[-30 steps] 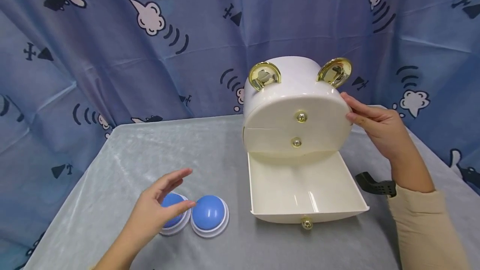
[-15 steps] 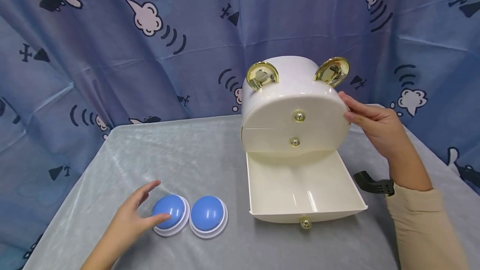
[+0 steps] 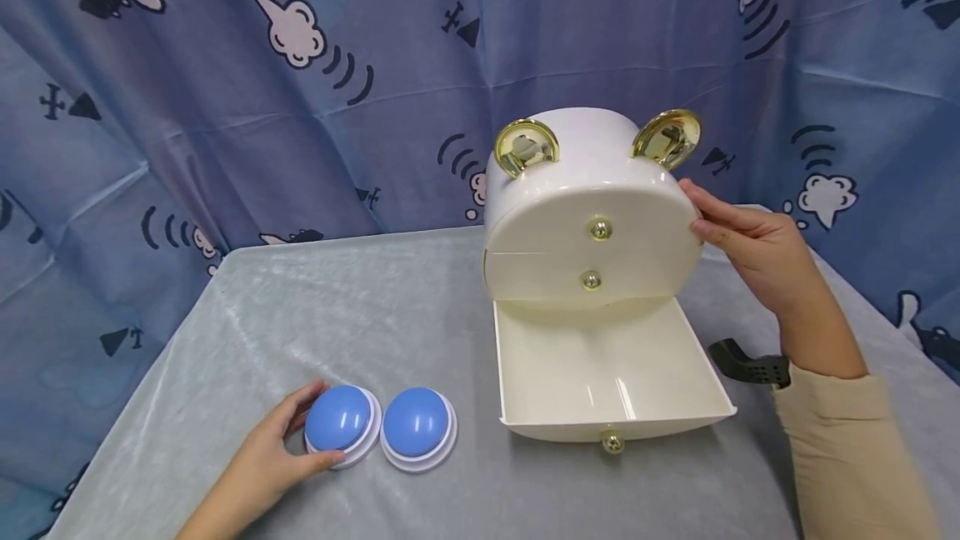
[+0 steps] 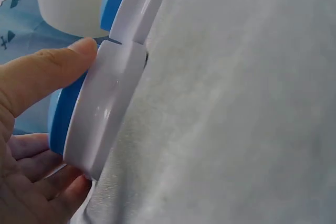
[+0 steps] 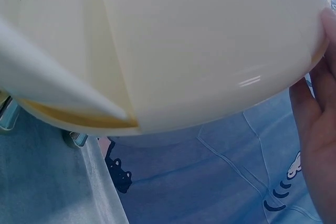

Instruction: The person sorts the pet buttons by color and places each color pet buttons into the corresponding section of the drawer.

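Note:
Two domed push buttons lie side by side on the table, blue on top with white bases. My left hand (image 3: 273, 455) is around the left push button (image 3: 339, 418), its thumb at the near edge and its fingers at the far side. In the left wrist view, the thumb and fingers (image 4: 39, 153) bracket that button's white rim (image 4: 102, 106). The right push button (image 3: 416, 423) is untouched. A white drawer box (image 3: 525, 269) with gold ears stands to the right. My right hand (image 3: 765, 257) holds its upper right side, thumb on the front and fingers partly hidden.
The box's bottom drawer (image 3: 600, 365) is pulled out toward me, with a gold knob (image 3: 612, 442) on its front. A grey cloth covers the table (image 3: 352, 298). A blue patterned curtain (image 3: 405, 40) hangs behind. A black strap (image 3: 750, 363) is on my right wrist.
My left hand first moved left, off the space above the buttons, then closed in around the left button. My right hand stays on the box, and the drawer has not moved.

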The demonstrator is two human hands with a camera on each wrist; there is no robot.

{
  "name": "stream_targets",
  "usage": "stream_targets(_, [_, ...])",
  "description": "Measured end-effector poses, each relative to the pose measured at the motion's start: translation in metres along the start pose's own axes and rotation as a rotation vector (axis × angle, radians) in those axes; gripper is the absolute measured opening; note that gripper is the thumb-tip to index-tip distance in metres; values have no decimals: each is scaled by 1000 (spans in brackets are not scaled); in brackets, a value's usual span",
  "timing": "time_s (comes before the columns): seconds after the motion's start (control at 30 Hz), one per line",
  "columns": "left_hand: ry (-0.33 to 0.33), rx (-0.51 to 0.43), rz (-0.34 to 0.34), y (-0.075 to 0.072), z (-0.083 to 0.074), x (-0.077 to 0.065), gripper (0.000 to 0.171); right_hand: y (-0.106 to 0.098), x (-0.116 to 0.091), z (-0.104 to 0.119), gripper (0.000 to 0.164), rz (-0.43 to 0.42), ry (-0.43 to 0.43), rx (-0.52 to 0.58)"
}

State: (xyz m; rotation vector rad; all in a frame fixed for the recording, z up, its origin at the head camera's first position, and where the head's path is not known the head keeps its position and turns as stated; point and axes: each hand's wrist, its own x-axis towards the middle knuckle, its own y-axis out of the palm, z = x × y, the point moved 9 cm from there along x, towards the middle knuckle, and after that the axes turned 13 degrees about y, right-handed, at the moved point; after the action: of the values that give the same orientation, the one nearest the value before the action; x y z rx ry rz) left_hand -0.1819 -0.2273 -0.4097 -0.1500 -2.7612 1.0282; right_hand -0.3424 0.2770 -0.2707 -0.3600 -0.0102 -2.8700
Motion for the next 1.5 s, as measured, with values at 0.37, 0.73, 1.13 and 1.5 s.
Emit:
stream_targets(0.37, [-47, 35, 37, 5, 3, 2, 97, -2, 1, 2, 42, -6, 2, 15])
stream_targets(0.73, [34, 118, -45, -26, -38, 23, 95, -1, 2, 6, 42, 3, -12, -3])
stream_targets(1.13, [289, -188, 131, 31, -152, 79, 89, 1, 0, 3, 42, 18, -13, -2])
stream_targets(1.5, [581, -140, 323, 104, -221, 111, 88, 5, -4, 5, 42, 38, -38, 6])
